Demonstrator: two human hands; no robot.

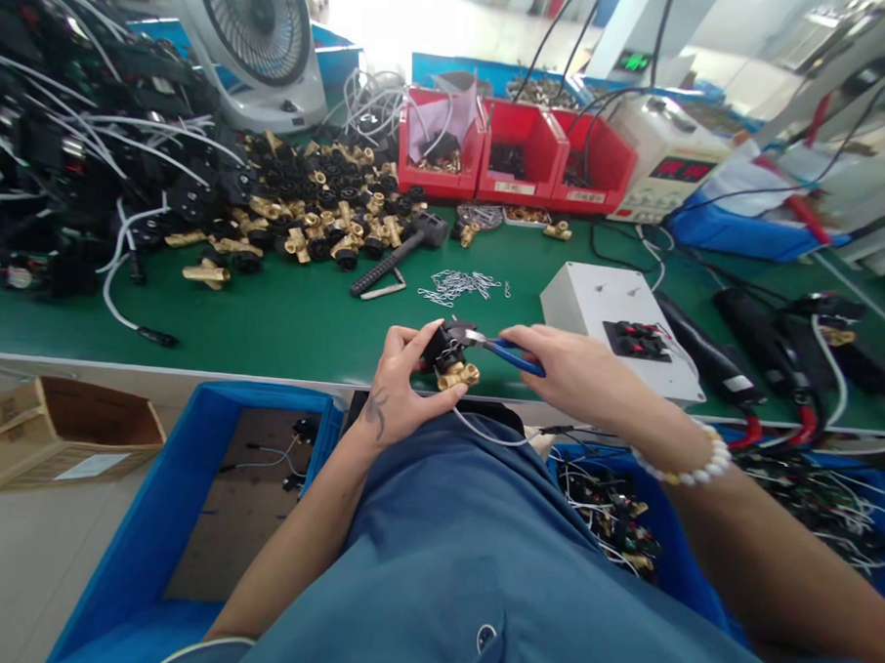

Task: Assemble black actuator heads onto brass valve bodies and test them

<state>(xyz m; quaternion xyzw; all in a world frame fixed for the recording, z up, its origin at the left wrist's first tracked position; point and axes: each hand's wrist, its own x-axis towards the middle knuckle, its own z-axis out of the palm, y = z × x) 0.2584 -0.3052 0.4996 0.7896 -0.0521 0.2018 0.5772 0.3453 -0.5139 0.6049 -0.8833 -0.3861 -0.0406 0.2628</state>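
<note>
My left hand (403, 393) is closed around a black valve actuator (436, 349) with a brass valve body (458, 376) at its lower end. A white cable (486, 436) trails from it to the right over my lap. In my right hand (569, 371) are blue-handled pliers (513, 356), their jaws against the top of the actuator. Whether the jaws grip a pin there is too small to tell. Just beyond, on the green bench, lies a pile of silver spring clips (459, 285). A black mallet (406, 252) and a hex key (386, 288) rest left of them.
Brass fittings with black caps (331, 204) are heaped behind, near a fan (254, 40). Red bins (519, 159) and a power supply (670, 161) stand at the back. A white switch box (619, 329) sits right. Blue crates (129, 543) flank my lap below the bench edge.
</note>
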